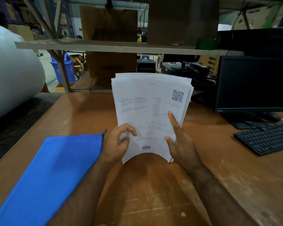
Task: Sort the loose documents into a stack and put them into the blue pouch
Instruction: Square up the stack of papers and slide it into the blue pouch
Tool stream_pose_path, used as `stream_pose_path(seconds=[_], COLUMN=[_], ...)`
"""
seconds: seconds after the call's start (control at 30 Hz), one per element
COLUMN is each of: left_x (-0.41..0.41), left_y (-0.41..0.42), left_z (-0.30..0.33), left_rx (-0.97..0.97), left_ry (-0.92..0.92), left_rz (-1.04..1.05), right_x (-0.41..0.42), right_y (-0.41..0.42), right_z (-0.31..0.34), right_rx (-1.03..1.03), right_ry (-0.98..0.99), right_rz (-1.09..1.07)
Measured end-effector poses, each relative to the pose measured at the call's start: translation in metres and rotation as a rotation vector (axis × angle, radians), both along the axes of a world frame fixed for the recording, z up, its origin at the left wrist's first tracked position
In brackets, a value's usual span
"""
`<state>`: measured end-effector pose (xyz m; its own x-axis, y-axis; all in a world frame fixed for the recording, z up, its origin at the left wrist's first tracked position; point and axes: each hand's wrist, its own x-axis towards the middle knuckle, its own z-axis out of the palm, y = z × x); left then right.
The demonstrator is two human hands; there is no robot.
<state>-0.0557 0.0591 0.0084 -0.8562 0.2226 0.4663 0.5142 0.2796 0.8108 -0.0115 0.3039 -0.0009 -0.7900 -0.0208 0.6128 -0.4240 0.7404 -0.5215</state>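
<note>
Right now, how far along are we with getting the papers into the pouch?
Gathering looks done: the documents are one stack, though the top edges are still fanned unevenly. In hand: the left hand and right hand grip the stack's lower corners, holding it above the table. Left: squaring it and sliding it into the blue pouch, which lies flat beside the left forearm with no paper visibly in it.

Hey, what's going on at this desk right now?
A person holds a stack of papers upright above the wooden desk, left hand and right hand each with a grip on a lower corner. The blue pouch lies flat at the left; no papers in it yet.
</note>
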Motion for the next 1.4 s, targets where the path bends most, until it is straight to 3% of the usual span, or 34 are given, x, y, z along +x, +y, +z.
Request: stream_pose_path(seconds=[0.1,0.27,0.4,0.57,0.67,0.8,0.97,1.07,1.2,1.3,1.4], left_x=[-0.002,0.004,0.011,0.012,0.013,0.010,-0.003,-0.005,-0.004,0.000,0.004], left_y=[0.002,0.005,0.007,0.007,0.006,0.009,0.006,0.005,0.005,0.006,0.006], left_z=[0.002,0.022,0.008,-0.004,0.005,0.029,0.040,0.039,0.039,0.042,0.046], left_rx=[0.000,0.112,0.009,0.022,0.172,0.444,0.305,0.310,0.380,0.415,0.445], left_ry=[0.001,-0.064,0.012,0.054,0.093,-0.086,-0.320,-0.351,-0.383,-0.418,-0.421], left_rz=[0.030,-0.091,-0.078,-0.029,0.025,0.047,-0.012,-0.044,-0.047,-0.082,-0.126], right_x=[-0.002,-0.003,0.005,0.004,0.007,0.006,0.010,0.017,0.022,0.010,-0.005], right_y=[-0.004,-0.006,-0.010,-0.011,-0.005,-0.004,-0.009,-0.015,-0.046,-0.069,-0.081], right_z=[-0.003,0.008,-0.004,-0.006,-0.009,-0.012,0.015,0.048,0.127,0.175,0.190], right_rx=[0.039,0.008,0.024,0.003,-0.033,-0.037,-0.028,0.095,0.326,0.551,0.721], right_ry=[-0.024,0.081,0.005,-0.032,-0.053,-0.008,0.147,0.270,0.420,0.312,0.016], right_rz=[-0.083,-0.121,-0.112,-0.113,-0.088,-0.133,-0.197,-0.336,-0.247,-0.274,-0.179])
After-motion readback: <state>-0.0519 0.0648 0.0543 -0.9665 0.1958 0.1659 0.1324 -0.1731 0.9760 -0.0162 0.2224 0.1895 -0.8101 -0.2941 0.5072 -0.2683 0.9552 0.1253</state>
